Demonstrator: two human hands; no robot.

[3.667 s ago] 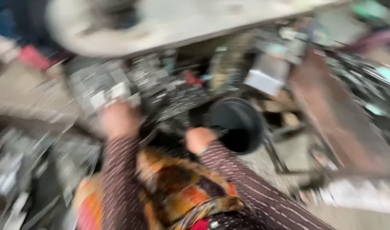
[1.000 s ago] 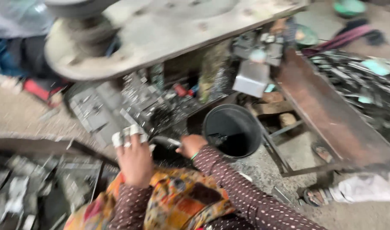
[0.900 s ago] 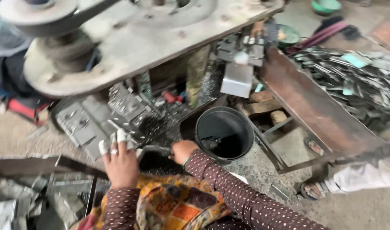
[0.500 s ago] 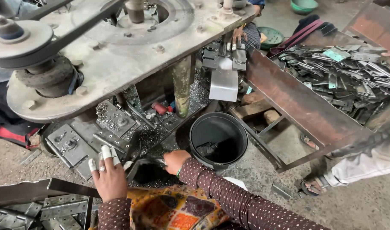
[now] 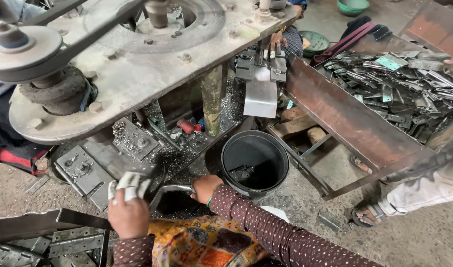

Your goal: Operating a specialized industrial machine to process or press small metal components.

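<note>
The left hand (image 5: 128,213) is raised at the lower left, its taped fingers (image 5: 125,185) closed on a small stack of flat grey metal plates (image 5: 140,178). Just to its right, the right hand (image 5: 204,187) is clamped on the rim of a dark metal pan (image 5: 173,200) that sits on the floor in front of the person; the pan's inside is black and what it holds cannot be told. Both arms wear dark maroon dotted sleeves (image 5: 266,232), with a yellow and orange patterned cloth (image 5: 201,244) between them.

Just beyond the right hand stands a round black bucket (image 5: 255,160), upright, with a few metal pieces at its bottom. Above it a bright sheet-metal chute (image 5: 260,96) slopes down from a press machine whose heavy grey top plate (image 5: 137,64) fills the upper left, with a belt pulley (image 5: 23,47) at its left edge. Metal shavings and stamped plates (image 5: 137,141) lie under the machine, near the left hand.

To the right, a rusty slanted tray (image 5: 345,118) carries a heap of flat metal hinge plates (image 5: 409,84). Another person's sandalled foot (image 5: 367,215) and light trouser leg show at the right edge, well apart from the hands.
</note>
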